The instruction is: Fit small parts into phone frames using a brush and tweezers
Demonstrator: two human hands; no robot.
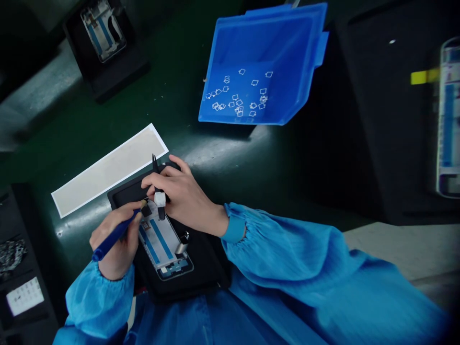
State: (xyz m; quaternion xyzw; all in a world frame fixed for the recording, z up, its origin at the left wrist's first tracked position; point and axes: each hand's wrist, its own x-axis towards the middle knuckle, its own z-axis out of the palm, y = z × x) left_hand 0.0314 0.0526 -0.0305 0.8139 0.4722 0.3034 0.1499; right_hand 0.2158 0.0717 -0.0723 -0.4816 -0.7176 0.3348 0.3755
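A phone housing [161, 239] with two blue strips lies in a black tray [212, 266] close to my body. My left hand [120, 239] is closed round a blue-handled tool [114, 237], whose pale tip touches the upper end of the housing. Over the housing's top right, my right hand [179, 194] has its fingers wrapped round black tweezers [155, 164], points facing up and away. Beside its fingers a small white piece [160, 199] sits on a dark part. A shiny metallic flap [182, 243] sticks up at the housing's right edge.
A white-edged beige sheet [109, 170] lies beyond the tray. At the top stands a blue bin [262, 52] with several small square frames. Another housing [104, 31] rests in a black tray at upper left, one more [449, 120] at far right. Dark trays [32, 254] line the left edge.
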